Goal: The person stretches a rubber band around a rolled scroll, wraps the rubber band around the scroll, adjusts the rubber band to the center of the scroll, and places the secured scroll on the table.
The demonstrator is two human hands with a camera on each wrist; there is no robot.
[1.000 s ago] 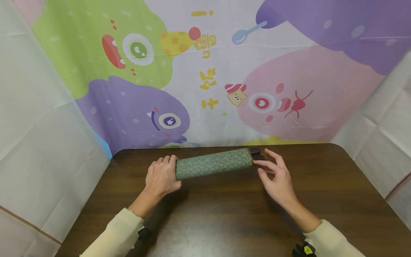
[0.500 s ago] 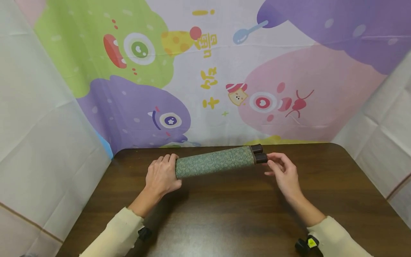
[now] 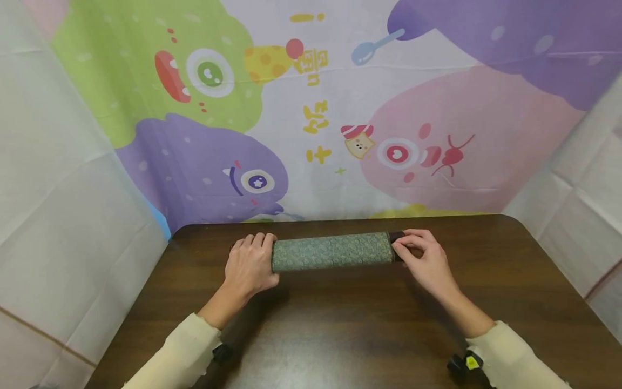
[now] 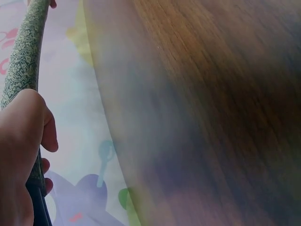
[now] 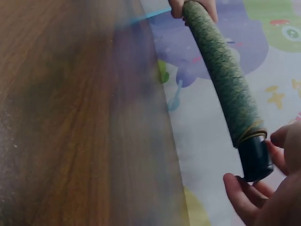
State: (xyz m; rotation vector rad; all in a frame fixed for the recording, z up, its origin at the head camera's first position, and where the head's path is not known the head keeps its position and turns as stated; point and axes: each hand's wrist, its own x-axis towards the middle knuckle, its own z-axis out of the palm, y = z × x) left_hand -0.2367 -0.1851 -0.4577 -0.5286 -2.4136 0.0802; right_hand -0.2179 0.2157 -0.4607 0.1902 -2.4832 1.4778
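A rolled scroll (image 3: 335,252) in green patterned cloth is held level above the brown table, with dark roller ends. My left hand (image 3: 250,265) grips its left end, fingers over the top and thumb below; the left wrist view shows this hand (image 4: 21,141) curled round the roll (image 4: 23,56). At the other end, my right hand (image 3: 427,259) pinches around the dark roller end (image 3: 398,237) with thumb and fingers. In the right wrist view, a thin cord (image 5: 251,135) circles the cloth beside the dark end (image 5: 255,160), and fingers sit on either side of it.
The brown wooden table (image 3: 316,329) lies beneath both hands. A printed cartoon curtain (image 3: 330,200) hangs along the back edge. White sheets (image 3: 63,189) stand at the left and right. Black wrist devices (image 3: 464,367) show below the sleeves.
The right hand first drew away rightward from the scroll, then came back onto its dark end. The scroll's right end has dropped and levelled, and the scroll has turned. The left hand kept its grip.
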